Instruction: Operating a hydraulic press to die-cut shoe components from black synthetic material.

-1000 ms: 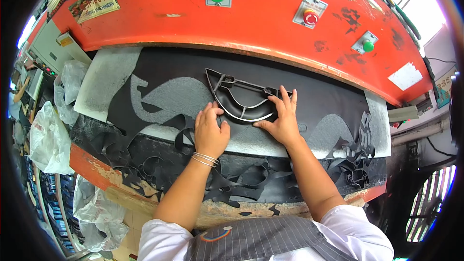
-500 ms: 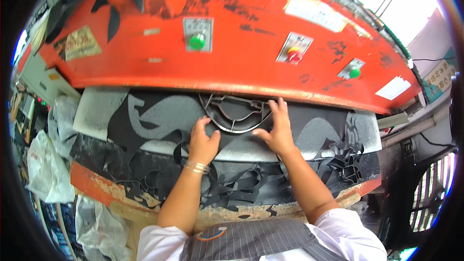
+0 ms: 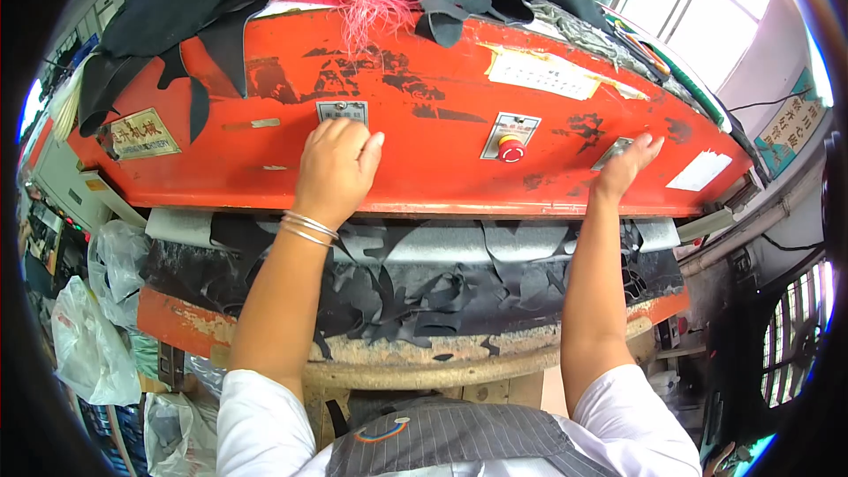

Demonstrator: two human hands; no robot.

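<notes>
My left hand is against the red machine front, over the left control plate. Its fingers are curled into a fist and cover the button there. Farther right, my right hand lies over another control plate, fingers stretched out and the button beneath hidden. Under the machine's lower edge, only a strip of the black sheet material and the pale layer below it shows. The metal cutting die is out of sight.
Between my hands a red stop button sticks out. Black cut scraps cover the front ledge. Dark sheets and pink fibres lie on top of the machine. Plastic bags hang at the left.
Both hands have left the cutting die and risen to the buttons on the red front. The left fingers have curled. The view has tilted up, and the die no longer shows.
</notes>
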